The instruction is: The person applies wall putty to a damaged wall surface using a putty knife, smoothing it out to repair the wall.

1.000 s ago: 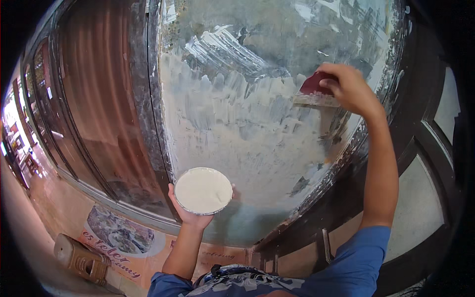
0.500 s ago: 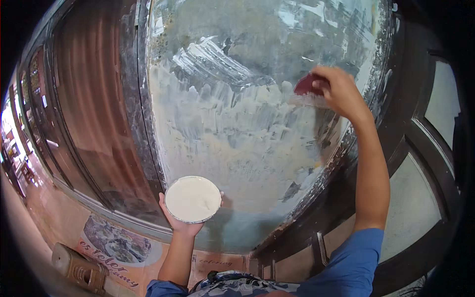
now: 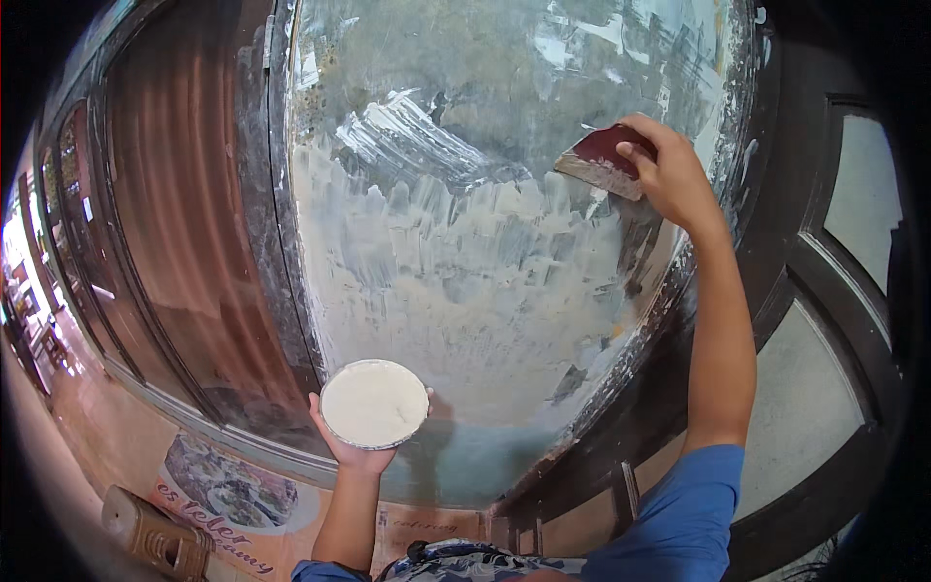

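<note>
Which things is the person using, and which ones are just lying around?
Being used:
dark red scraper, in the right hand
pale paste in a round container, held by the left hand
patchy wall

Just around:
brown stool
printed sheet
reddish curtain

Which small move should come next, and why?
Perhaps the right grip should draw the dark-red, flat scraper downward over the dark brownish wall patch: that patch lies below the pale-smeared blade, while paler, greyish coating spreads to its left.

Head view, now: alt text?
A person's right hand holds a dark red scraper at a patchy, white-streaked wall; the left hand, lower, holds a round container of off-white paste. Brown curtain at left, dark pale-panelled frame at right.
</note>
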Available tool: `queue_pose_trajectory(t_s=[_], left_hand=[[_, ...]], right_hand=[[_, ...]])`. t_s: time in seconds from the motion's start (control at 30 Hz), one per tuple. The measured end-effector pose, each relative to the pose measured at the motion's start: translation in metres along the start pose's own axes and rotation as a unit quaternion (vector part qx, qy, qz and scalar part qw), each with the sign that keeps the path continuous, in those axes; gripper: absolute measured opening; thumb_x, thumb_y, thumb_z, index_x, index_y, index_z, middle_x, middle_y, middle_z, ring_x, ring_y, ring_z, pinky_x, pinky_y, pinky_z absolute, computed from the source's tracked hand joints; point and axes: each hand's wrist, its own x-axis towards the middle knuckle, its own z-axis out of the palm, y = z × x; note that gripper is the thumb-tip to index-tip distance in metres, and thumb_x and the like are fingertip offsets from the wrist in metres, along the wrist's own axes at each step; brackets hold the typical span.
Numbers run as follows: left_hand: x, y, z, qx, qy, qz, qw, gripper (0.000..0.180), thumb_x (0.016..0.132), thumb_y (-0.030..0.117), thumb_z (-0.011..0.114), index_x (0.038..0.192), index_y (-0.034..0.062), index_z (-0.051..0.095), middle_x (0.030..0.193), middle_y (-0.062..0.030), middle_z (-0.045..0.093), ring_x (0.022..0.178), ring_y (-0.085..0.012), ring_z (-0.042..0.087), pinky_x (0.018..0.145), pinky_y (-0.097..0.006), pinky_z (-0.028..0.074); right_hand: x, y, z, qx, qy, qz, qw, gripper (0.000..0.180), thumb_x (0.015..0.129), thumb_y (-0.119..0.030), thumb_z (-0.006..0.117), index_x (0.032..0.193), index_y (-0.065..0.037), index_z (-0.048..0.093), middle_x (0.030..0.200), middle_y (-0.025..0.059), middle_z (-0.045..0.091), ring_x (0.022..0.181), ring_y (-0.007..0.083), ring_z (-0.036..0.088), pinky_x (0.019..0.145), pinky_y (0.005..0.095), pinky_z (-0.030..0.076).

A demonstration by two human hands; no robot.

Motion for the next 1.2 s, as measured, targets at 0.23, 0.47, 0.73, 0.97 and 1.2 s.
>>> queue_pose_trajectory(t_s=[0.23, 0.47, 0.73, 0.97, 1.2], left_hand=[[-0.003, -0.001, 0.000, 0.004, -0.011, -0.015, 1.000, 0.096, 0.082, 0.082, 0.037, 0.146, 0.0111, 0.039, 0.150, -0.0265, 0.036, 0.130, -0.0609, 0.038, 0.104, -0.074, 0.035], [-0.004, -0.003, -0.015, 0.018, 0.025, 0.004, 1.000, 0.095, 0.084, 0.082, 0.033, 0.146, 0.0111, 0.042, 0.149, -0.0207, 0.042, 0.133, -0.0525, 0.041, 0.104, -0.072, 0.036], [-0.019, 0.005, -0.017, 0.001, 0.029, -0.006, 1.000, 0.087, 0.088, 0.077, 0.037, 0.145, 0.0116, 0.046, 0.146, -0.0158, 0.049, 0.130, -0.0396, 0.050, 0.106, -0.063, 0.040], [-0.036, 0.020, -0.034, 0.047, 0.047, 0.020, 0.998, 0.084, 0.091, 0.074, 0.036, 0.145, 0.0103, 0.047, 0.146, -0.0148, 0.049, 0.130, -0.0375, 0.050, 0.108, -0.058, 0.040], [-0.049, 0.035, -0.041, 0.057, 0.062, 0.013, 0.996, 0.083, 0.092, 0.073, 0.035, 0.145, 0.0098, 0.046, 0.146, -0.0146, 0.050, 0.130, -0.0373, 0.050, 0.108, -0.055, 0.041]], right_hand=[[-0.016, -0.005, 0.016, -0.088, -0.036, -0.083, 0.992, 0.017, 0.089, -0.009, 0.063, 0.105, -0.010, 0.066, 0.098, 0.0166, 0.069, 0.094, 0.0415, 0.062, 0.080, 0.0447, 0.049], [-0.037, -0.015, 0.009, 0.335, 0.051, 0.084, 0.937, 0.025, 0.097, -0.010, 0.061, 0.119, 0.003, 0.059, 0.098, 0.0138, 0.071, 0.093, 0.0184, 0.068, 0.081, 0.0302, 0.052], [-0.246, -0.087, 0.165, 0.734, -0.122, 0.366, 0.559, 0.011, 0.095, -0.002, 0.057, 0.102, 0.003, 0.064, 0.097, 0.0087, 0.068, 0.084, 0.0124, 0.064, 0.076, 0.0255, 0.052], [-0.286, -0.092, 0.224, 0.669, -0.153, 0.412, 0.599, 0.012, 0.097, -0.001, 0.055, 0.102, 0.003, 0.065, 0.094, 0.0064, 0.068, 0.081, 0.0104, 0.064, 0.073, 0.0238, 0.052], [-0.295, -0.126, 0.222, 0.693, -0.138, 0.422, 0.569, 0.013, 0.096, -0.001, 0.055, 0.098, 0.004, 0.067, 0.091, 0.0071, 0.068, 0.077, 0.0098, 0.063, 0.069, 0.0225, 0.051]])
